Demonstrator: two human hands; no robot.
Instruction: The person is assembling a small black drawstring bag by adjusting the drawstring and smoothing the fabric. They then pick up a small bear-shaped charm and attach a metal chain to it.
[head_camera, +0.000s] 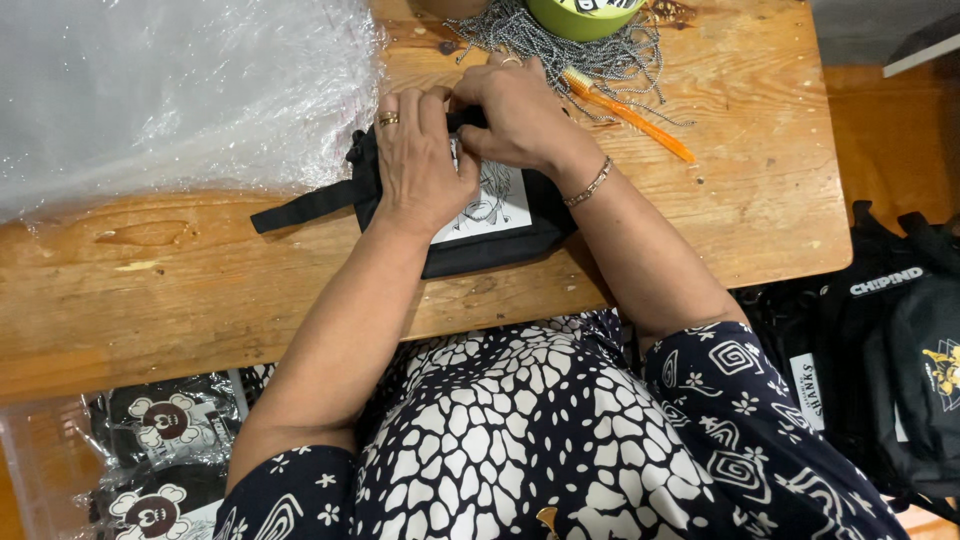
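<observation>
A small black pouch (500, 245) with a white picture patch and a black strap (305, 208) lies on the wooden table (180, 290). My left hand (418, 160), with a gold ring, presses on the pouch's upper left part. My right hand (520, 110), wearing a bracelet, grips the pouch's top edge right beside it. Both sets of fingers meet at that edge, and what they pinch there is hidden.
A pile of silver ball chains (560, 45) and a green round container (585, 15) sit at the table's far edge, with an orange tool (630, 115) beside them. Clear plastic sheeting (170, 90) covers the left. Black bags (890, 360) lie lower right; packed pouches (165, 450) lower left.
</observation>
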